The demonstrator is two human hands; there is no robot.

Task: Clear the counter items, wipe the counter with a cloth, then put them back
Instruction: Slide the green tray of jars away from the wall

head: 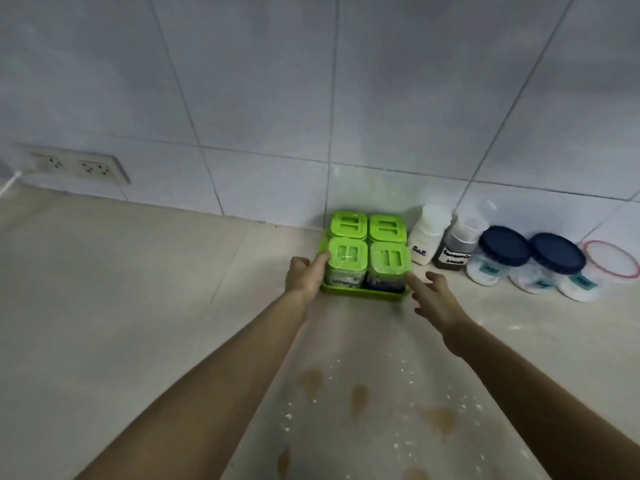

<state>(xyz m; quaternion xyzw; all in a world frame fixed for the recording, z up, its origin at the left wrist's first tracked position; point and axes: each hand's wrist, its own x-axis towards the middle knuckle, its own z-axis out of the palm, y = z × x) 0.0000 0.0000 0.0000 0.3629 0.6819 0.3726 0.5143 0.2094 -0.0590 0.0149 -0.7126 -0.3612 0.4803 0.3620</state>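
A green tray holding several green-lidded square jars stands at the back of the beige counter, against the tiled wall. My left hand rests against the tray's left side and the front-left jar, fingers around its edge. Just right of the tray's front corner, my right hand has its fingers spread, with the fingertips close to the tray; I cannot tell if they touch. Brown stains and white crumbs mark the counter between my forearms.
Right of the tray stand a white salt bottle, a dark seasoning bottle, two jars with dark blue lids and a container with a red-rimmed lid. A double wall socket sits at the far left.
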